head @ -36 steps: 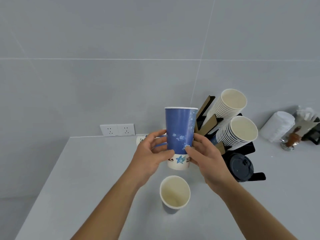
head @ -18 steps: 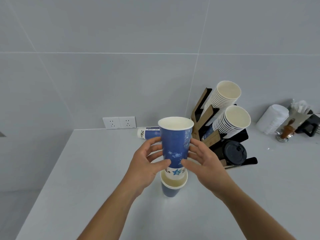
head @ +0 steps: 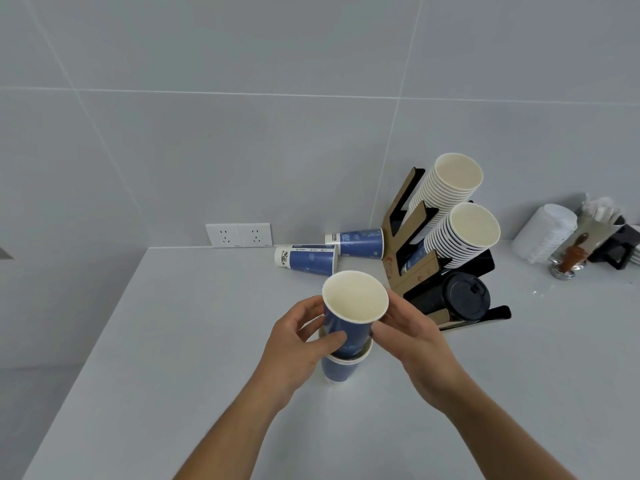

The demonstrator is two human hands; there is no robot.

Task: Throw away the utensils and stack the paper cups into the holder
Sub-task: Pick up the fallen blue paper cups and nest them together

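upper cup point(head: 349, 315): blue paper cup, mouth up and tipped a little toward the viewer, its lower part already sunk into a second cup.
lower cup point(head: 339, 367): blue, upright on the white counter point(head: 173, 358), directly under both hands; only its rim and lower wall show.
long axis: the two cups share one near-vertical line, so the nesting push runs straight down.
left hand point(head: 298, 344): curled round the upper cup's left wall, thumb across the front, fingers half closed and gripping.
right hand point(head: 412, 332): fingers bent against the cup's right wall; looks like a light steadying hold, though actual contact is partly hidden behind the rim.
nearer hand: neither. the pair sits squarely between them, the left gripping a touch lower.
loose cups: two more blue ones lie on their sides beyond the hands, near cup point(head: 306, 259) and far cup point(head: 356, 243), axes running left-right, mouths to the right, bases to the left.
their bearing: ahead, roughly centred, the far one just beside the holder.
holder point(head: 408, 237): cardboard and black rack, ahead and to the right of the right hand, slots tilted up and rightward, carrying white cup stacks point(head: 457, 223).
lid stack point(head: 460, 296): black lids in the rack's lowest slot, just past the right fingertips.
judgement: nesting seems almost seated; the rack favours the right hand, the loose cups are a forward reach for either.
utensils: none clearly in sight near the hands.
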